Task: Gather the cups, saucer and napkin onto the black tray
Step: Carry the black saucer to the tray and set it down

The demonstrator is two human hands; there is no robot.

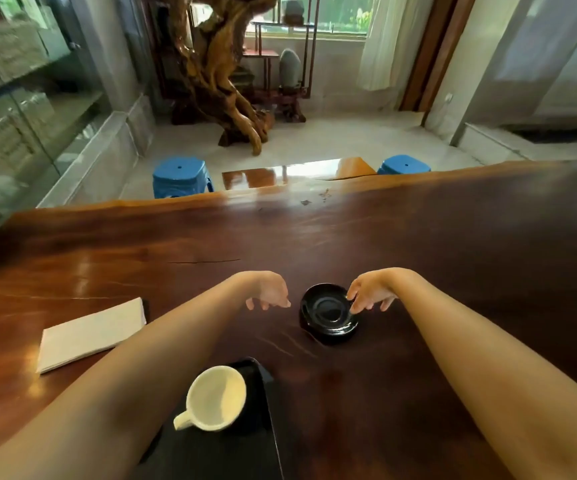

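Observation:
A glossy black saucer [327,311] is tilted up off the dark wooden table, its near edge low. My right hand [370,295] pinches the saucer's right rim with fingertips. My left hand [269,293] hovers just left of the saucer, fingers curled and apart, holding nothing. A white cup [215,398] with its handle to the lower left stands on the black tray [231,455] at the near edge, partly hidden by my left forearm. A folded white napkin [89,336] lies on the table to the left.
The wooden table [453,244] stretches far ahead and to the right. Two blue stools [180,176] and a low wooden bench stand beyond its far edge. A large root sculpture is on the floor behind them.

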